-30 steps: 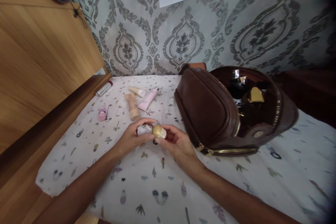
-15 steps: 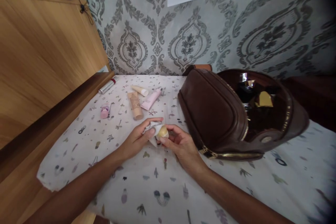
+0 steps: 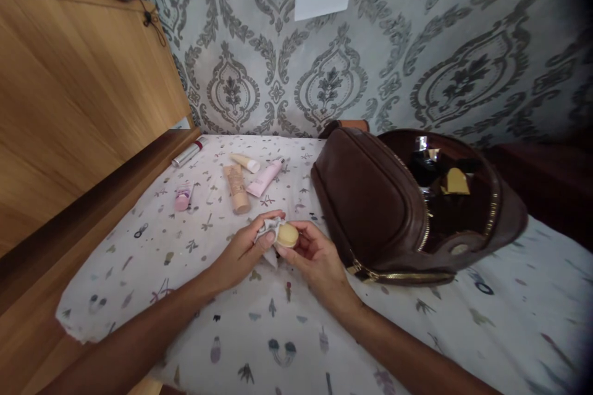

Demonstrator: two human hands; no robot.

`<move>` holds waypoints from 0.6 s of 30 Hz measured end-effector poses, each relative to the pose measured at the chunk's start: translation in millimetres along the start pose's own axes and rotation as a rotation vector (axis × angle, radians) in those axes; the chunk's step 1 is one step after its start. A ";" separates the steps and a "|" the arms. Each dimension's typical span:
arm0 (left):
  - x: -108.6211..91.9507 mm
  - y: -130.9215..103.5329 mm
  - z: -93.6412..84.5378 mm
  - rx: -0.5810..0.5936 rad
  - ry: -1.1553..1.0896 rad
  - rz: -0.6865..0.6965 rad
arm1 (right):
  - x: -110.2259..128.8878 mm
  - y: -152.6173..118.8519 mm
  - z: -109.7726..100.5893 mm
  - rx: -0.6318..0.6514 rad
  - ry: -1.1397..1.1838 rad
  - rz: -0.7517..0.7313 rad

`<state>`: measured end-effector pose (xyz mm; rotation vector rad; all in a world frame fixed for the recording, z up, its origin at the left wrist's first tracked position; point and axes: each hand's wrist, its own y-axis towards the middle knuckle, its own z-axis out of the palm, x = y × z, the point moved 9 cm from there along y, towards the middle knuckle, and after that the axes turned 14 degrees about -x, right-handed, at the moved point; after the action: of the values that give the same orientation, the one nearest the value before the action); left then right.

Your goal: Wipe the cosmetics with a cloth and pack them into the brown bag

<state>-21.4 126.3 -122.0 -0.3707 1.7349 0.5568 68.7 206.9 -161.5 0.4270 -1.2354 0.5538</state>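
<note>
My right hand (image 3: 319,259) pinches a small round yellow container (image 3: 288,235), shaped like a macaron, between thumb and fingers. A crumpled white cloth or wipe (image 3: 267,236) is bunched in my left hand (image 3: 243,253), its thumb pressing it close against the left side of the yellow container. Both hands are over the middle of the patterned sheet (image 3: 222,327). Beyond them lie a tan tube (image 3: 236,188), a pink tube (image 3: 265,178) and a cream tube with a white cap (image 3: 245,162). What the container holds cannot be seen.
A brown leather bag (image 3: 365,191) stands unzipped on the right, with a gold item (image 3: 456,181) and dark items inside. Leftward are a small pink bottle (image 3: 183,196) and a silver tube (image 3: 187,153). A wooden panel (image 3: 88,62) borders the left; patterned wallpaper (image 3: 331,80) rises behind.
The yellow container has turned so more of its broad rounded face shows. The cloth stays bunched against it, and the whole view has shifted slightly.
</note>
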 end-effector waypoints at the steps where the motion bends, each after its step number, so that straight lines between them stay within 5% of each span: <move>1: 3.0 0.9 -1.1 -0.019 -0.056 -0.032 | 2.2 -0.1 -0.1 0.000 -0.001 -0.015; 8: 35.2 0.0 9.7 -0.089 -0.577 -0.458 | 14.8 -3.3 -2.9 -0.031 -0.041 -0.101; 18: 27.7 -7.9 11.6 -0.106 -0.581 -0.518 | 25.0 -8.6 -6.4 -0.121 -0.290 -0.258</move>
<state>-14.3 127.4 -152.2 -0.6384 0.9996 0.3300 84.6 207.9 -139.4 0.5689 -1.4554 0.1987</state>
